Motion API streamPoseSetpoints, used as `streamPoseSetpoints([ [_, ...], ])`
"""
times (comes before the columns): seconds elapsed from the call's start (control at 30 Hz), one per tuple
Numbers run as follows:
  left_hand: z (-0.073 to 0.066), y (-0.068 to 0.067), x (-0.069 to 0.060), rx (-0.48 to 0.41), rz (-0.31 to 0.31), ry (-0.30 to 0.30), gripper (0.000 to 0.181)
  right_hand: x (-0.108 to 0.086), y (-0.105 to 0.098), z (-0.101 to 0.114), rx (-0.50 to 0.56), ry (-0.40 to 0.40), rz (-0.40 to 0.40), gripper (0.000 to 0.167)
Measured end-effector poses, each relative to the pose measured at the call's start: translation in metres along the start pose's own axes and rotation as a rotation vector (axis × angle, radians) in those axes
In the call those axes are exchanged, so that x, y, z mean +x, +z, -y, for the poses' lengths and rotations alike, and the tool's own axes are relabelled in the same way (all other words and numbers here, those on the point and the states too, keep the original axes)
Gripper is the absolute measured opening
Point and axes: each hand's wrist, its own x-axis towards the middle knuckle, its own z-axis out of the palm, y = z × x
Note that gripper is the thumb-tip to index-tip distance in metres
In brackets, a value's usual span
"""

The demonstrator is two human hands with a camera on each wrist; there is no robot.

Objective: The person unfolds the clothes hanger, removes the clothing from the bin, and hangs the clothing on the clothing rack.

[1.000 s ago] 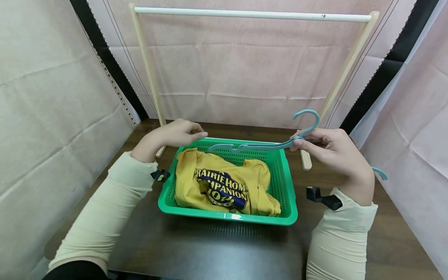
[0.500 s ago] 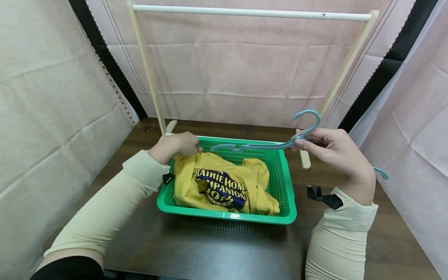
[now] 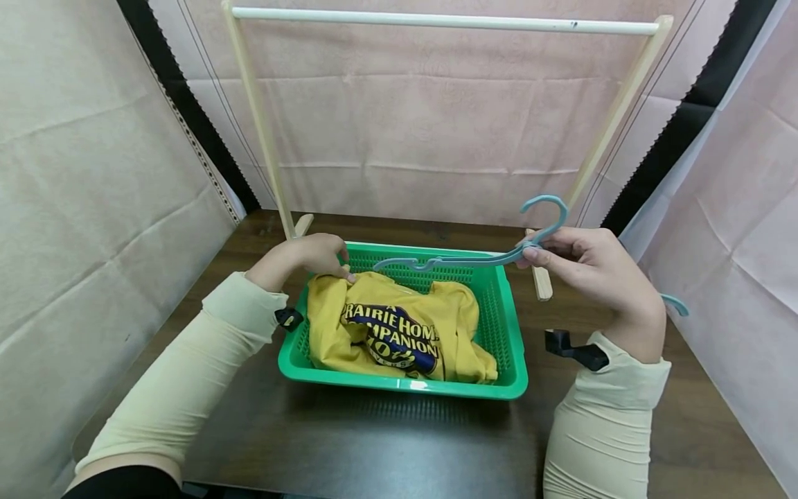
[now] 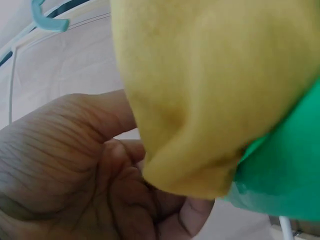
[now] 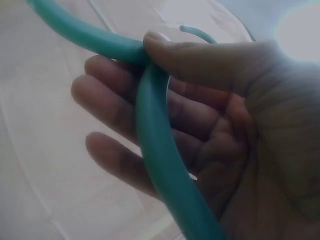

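A yellow shirt [image 3: 386, 326] with a dark blue printed patch lies bunched in a green plastic basket [image 3: 512, 333]. My left hand [image 3: 305, 258] reaches over the basket's far left corner and grips the shirt's upper left edge. In the left wrist view, a fold of the yellow shirt [image 4: 200, 100] hides the thumb tip and part of the curled fingers of my left hand [image 4: 85, 165]. Right of the basket, my right hand [image 3: 589, 267] holds a light blue clothes hanger [image 3: 464, 261] near its hook. Its thumb presses the hanger [image 5: 160, 120] against the fingers in the right wrist view.
A rack with a white crossbar [image 3: 436, 20] and pale wooden posts [image 3: 257, 114] stands behind the basket on the dark wooden table [image 3: 374, 450]. One rack foot [image 3: 542, 283] lies just right of the basket. Pale cloth walls [image 3: 106, 173] enclose the sides and back.
My left hand has come down from above the basket's far left corner onto the shirt. My right hand and the hanger have stayed nearly still.
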Motion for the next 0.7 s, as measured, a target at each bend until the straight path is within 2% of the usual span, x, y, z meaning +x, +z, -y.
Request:
streamPoseSetpoints([
  [0.2, 0.007, -0.001, -0.001, -0.178, -0.05, 0.033, 0.059, 0.0, 0.0, -0.003, -0.023, -0.012, -0.005, 0.018],
  [0.3, 0.008, -0.003, -0.004, -0.194, -0.088, 0.04, 0.047, 0.002, 0.002, -0.003, -0.023, -0.02, -0.006, 0.018],
  [0.43, 0.008, -0.006, -0.009, -0.215, -0.172, 0.072, 0.027, 0.006, 0.004, -0.004, -0.027, -0.038, -0.016, 0.018],
  [0.57, 0.008, -0.008, -0.013, -0.284, -0.245, 0.096, 0.022, 0.008, 0.006, -0.005, -0.024, -0.065, -0.03, 0.019],
  [0.7, 0.005, -0.011, -0.016, -0.364, -0.273, 0.111, 0.021, 0.01, 0.007, -0.008, -0.045, -0.092, -0.052, 0.021],
])
